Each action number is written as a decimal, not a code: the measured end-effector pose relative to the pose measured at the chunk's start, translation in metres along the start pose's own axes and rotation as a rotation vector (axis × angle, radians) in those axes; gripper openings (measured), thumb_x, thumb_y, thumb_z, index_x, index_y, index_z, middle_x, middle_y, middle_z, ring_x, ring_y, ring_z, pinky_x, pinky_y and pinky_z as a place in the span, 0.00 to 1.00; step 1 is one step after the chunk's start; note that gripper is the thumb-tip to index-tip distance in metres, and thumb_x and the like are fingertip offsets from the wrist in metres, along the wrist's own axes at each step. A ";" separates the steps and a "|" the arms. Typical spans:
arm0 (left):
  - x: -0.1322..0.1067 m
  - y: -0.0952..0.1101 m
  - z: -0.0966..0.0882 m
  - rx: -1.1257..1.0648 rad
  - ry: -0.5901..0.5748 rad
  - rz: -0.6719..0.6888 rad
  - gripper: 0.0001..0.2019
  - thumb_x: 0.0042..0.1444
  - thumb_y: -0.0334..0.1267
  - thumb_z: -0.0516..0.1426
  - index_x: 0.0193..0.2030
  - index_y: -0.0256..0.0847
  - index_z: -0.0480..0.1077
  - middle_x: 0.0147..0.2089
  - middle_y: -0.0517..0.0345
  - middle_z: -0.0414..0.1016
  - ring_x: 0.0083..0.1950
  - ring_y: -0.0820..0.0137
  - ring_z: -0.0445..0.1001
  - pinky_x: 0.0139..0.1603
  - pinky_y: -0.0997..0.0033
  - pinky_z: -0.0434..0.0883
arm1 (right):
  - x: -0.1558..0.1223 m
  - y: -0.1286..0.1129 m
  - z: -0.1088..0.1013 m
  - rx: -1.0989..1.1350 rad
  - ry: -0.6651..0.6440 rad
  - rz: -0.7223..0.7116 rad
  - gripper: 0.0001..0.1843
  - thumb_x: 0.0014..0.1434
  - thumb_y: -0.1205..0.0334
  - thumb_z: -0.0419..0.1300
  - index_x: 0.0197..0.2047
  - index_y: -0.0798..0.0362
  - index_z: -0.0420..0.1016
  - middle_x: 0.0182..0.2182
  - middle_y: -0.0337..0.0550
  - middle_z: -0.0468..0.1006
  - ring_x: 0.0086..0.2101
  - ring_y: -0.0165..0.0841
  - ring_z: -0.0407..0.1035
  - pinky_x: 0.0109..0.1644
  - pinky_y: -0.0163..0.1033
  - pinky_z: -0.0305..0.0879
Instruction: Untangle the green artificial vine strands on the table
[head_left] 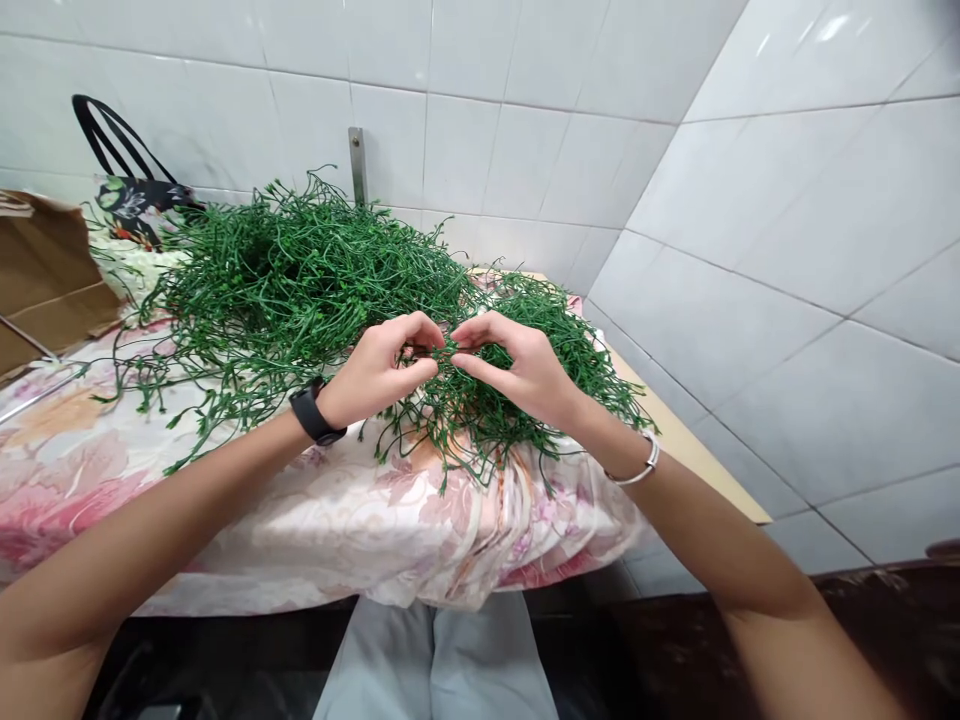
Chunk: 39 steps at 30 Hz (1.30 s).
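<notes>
- As I look down through the head view, my landmark is the large heap of green stems (307,270), lying across a floral cloth (352,540).
- At the near right edge of that heap, I see a small green sprig (447,351) between the fingertips of both hands.
- Left hand (382,368): it sits in front of the heap's right part, thumb and forefinger tips close together about the sprig; I cannot tell whether they are clamped on it. A black watch (316,411) circles this wrist.
- Right hand (525,365): it is to the right of the heap, facing the left, its thumb and forefinger tips likewise close beside the sprig; again I cannot tell how firmly they meet, if at all. A silver bangle (649,460) rings the wrist.
- Just right of the heap, a smaller pile of green stems (589,365) lies partly behind the right hand.
- Behind the heap, a metal bracket (357,165) stands against the white tiled wall (465,60).
- Left of the heap, I make out a dark floral bag (135,205) and brown cardboard (49,265).
</notes>
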<state>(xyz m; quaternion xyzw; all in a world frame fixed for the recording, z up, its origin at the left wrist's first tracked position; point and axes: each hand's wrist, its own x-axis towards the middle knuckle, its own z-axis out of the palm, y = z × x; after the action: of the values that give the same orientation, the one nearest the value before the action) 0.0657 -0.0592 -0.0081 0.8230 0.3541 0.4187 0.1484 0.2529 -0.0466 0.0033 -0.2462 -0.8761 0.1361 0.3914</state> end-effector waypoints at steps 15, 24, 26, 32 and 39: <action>0.002 -0.004 0.003 0.079 -0.064 0.103 0.12 0.54 0.44 0.52 0.28 0.38 0.63 0.28 0.60 0.63 0.30 0.75 0.60 0.32 0.75 0.58 | -0.004 -0.003 0.006 -0.443 -0.079 -0.044 0.08 0.56 0.64 0.50 0.34 0.57 0.69 0.26 0.39 0.66 0.25 0.24 0.59 0.30 0.32 0.57; 0.001 0.001 0.004 0.288 -0.051 0.213 0.12 0.59 0.41 0.47 0.35 0.35 0.65 0.31 0.55 0.68 0.35 0.71 0.63 0.38 0.71 0.60 | -0.001 -0.003 0.003 -0.548 -0.006 -0.061 0.12 0.56 0.60 0.51 0.33 0.57 0.72 0.23 0.38 0.66 0.24 0.24 0.59 0.28 0.31 0.56; 0.001 0.001 0.005 0.424 -0.088 0.228 0.13 0.60 0.41 0.45 0.36 0.35 0.65 0.31 0.54 0.68 0.34 0.70 0.62 0.37 0.70 0.60 | -0.002 -0.001 0.004 -0.590 0.010 -0.060 0.12 0.56 0.60 0.51 0.32 0.57 0.72 0.22 0.38 0.66 0.23 0.24 0.59 0.28 0.31 0.55; 0.004 0.001 0.000 0.635 -0.089 0.317 0.18 0.61 0.43 0.40 0.32 0.36 0.64 0.29 0.54 0.67 0.32 0.70 0.62 0.36 0.69 0.58 | -0.001 -0.003 0.002 -0.592 0.040 -0.114 0.12 0.56 0.60 0.51 0.32 0.58 0.72 0.22 0.38 0.65 0.22 0.23 0.59 0.27 0.31 0.56; 0.005 0.003 -0.010 0.637 -0.056 0.389 0.17 0.61 0.42 0.41 0.27 0.38 0.60 0.24 0.59 0.63 0.27 0.73 0.59 0.32 0.72 0.56 | 0.003 -0.009 -0.001 -0.656 0.092 -0.270 0.10 0.55 0.63 0.51 0.31 0.58 0.72 0.21 0.37 0.63 0.21 0.22 0.56 0.24 0.30 0.54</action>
<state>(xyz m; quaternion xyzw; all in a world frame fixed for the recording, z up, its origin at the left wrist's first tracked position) 0.0612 -0.0585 0.0029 0.8909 0.2994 0.2854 -0.1879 0.2494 -0.0527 0.0095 -0.2468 -0.8794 -0.2163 0.3450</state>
